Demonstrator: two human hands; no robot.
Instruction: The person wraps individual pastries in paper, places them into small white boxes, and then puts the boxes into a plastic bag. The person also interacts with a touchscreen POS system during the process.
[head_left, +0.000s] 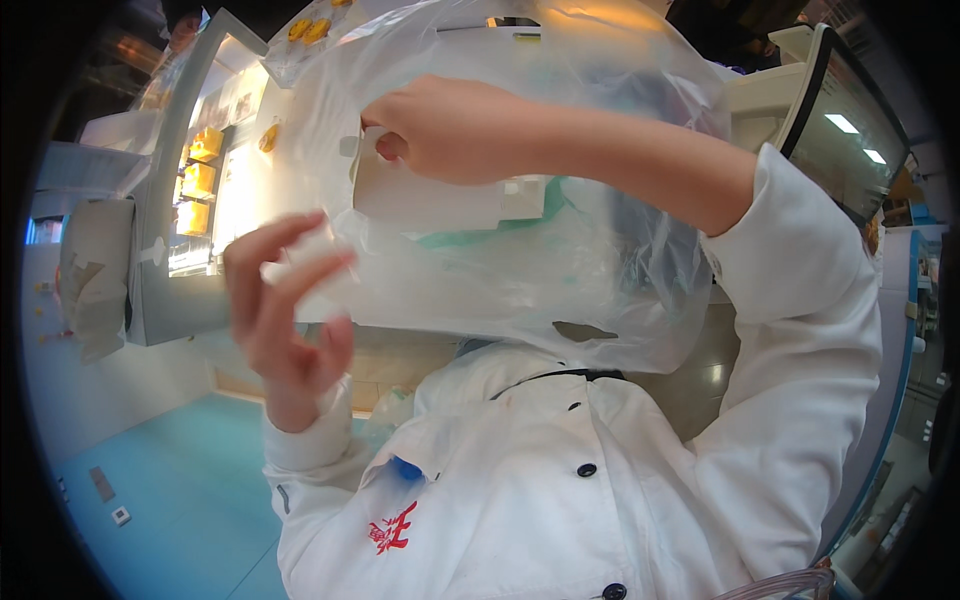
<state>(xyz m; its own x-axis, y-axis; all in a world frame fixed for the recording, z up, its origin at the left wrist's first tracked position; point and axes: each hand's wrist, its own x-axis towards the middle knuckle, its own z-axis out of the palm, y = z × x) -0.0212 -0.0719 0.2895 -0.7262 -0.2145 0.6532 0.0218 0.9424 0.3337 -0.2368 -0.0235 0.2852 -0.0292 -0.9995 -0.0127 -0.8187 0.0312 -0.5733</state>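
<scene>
My right hand (442, 135) reaches across from the right, its curled fingers at the upper left edge of a white box or carton (427, 195). Around and beneath it spreads a large translucent plastic bag (480, 277), with green marks showing by the box. A small white piece (523, 196) is at the box's right end. My left hand (292, 322), blurred, is raised at the left of the bag with its fingers bent and apart. Something whitish shows between or behind those fingers; whether they hold it cannot be told.
A lit display case (199, 300) with yellow blocks (196, 181) stands at the left. More yellow items (307, 30) are at the top left. A dark-framed screen (847, 127) stands at the upper right. Part of a person (184, 30) shows at the upper left.
</scene>
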